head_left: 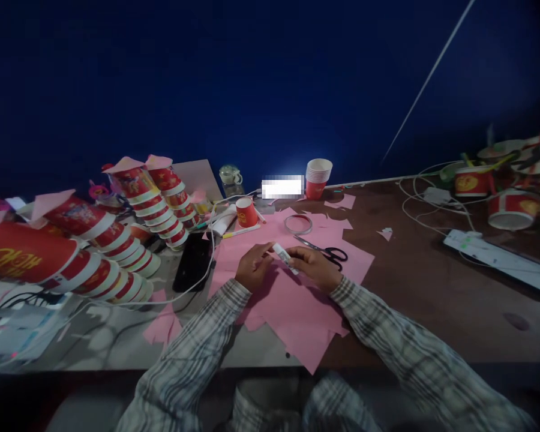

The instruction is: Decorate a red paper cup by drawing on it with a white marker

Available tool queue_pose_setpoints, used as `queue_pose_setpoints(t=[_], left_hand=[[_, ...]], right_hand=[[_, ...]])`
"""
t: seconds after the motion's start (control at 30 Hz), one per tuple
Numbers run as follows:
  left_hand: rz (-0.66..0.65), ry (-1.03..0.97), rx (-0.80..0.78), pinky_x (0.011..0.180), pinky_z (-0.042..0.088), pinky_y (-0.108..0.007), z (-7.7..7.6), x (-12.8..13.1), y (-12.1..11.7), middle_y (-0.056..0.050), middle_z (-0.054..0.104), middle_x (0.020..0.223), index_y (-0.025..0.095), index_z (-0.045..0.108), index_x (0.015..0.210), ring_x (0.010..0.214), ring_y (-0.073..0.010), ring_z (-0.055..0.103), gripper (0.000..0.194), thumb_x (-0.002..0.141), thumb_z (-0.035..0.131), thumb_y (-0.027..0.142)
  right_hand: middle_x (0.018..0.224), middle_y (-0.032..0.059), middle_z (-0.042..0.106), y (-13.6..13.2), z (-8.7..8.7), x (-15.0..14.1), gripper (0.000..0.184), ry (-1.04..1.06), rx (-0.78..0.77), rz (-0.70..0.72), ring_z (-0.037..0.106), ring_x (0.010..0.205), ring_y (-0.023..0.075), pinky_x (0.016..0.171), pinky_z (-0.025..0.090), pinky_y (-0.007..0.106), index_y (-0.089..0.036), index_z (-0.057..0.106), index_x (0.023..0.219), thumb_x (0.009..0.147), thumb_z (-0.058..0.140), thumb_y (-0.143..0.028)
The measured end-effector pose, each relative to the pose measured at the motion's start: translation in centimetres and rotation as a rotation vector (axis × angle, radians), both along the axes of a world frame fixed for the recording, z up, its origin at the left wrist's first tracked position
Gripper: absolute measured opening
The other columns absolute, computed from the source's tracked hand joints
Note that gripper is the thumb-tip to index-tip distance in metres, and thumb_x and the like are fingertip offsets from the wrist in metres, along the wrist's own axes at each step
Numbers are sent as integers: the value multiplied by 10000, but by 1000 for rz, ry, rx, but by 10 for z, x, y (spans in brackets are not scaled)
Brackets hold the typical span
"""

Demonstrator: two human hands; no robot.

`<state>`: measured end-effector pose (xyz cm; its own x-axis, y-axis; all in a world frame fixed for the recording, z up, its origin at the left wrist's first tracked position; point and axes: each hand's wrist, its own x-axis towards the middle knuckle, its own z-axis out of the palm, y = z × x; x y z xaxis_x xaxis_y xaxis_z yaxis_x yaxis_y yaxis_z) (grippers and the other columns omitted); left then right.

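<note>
My right hand (312,267) is closed around a glue stick (282,254), a small white tube with faint print, held tilted over pink paper (292,306). My left hand (254,266) is beside the tube's upper end, its fingers curled together; what they pinch, if anything, is too small to make out. Just right of my right hand lie black-handled scissors (335,256). Beyond the hands, a roll of tape (297,224) rests flat on the paper. A red paper cup (246,213) stands behind my left hand, with a yellow-tipped pen (242,231) in front of it.
Leaning stacks of red and white paper cups (153,207) topped with pink paper crowd the left. A black phone (193,263) lies near them, crossed by a white cable (212,240). More cups (319,179) are stacked at the back. A power strip (499,261) lies right.
</note>
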<state>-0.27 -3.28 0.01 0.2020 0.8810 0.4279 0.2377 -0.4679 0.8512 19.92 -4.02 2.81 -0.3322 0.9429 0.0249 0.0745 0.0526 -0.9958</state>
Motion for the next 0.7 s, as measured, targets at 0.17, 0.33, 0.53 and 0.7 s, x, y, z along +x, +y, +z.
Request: queue_pose_setpoints(t=[0.17,0.33,0.53,0.7], left_hand=[[-33,78,133,866,582,-387,-6,-1,-1,-105,701,1070,203,610,1348,918,-188,672,411,955,534,295],[-91,-147,-64,869,571,-347,-1,-1,-4,-96,712,1028,196,711,1206,904,-189,680,351,912,640,374],[-82,-561,-353,781,593,-325,12,0,-3,-63,707,1051,208,696,1196,807,-148,690,527,748,813,457],[-173,-572,-644,752,566,-303,14,6,-6,-34,725,825,156,751,1022,744,-145,666,520,583,935,367]], right_hand=[[786,11,691,-3,-1,2,323,-7,-41,27,563,674,144,657,473,280,-167,731,960,782,657,-425],[809,22,691,-4,1,2,331,-26,-31,32,568,704,151,691,476,288,-152,728,980,776,644,-398],[784,13,667,-7,4,-2,336,38,-79,26,555,676,141,635,465,273,-171,715,1030,786,652,-393],[694,-22,619,-11,-1,-7,366,195,-253,111,551,586,107,565,480,251,-159,686,1041,775,723,-408]])
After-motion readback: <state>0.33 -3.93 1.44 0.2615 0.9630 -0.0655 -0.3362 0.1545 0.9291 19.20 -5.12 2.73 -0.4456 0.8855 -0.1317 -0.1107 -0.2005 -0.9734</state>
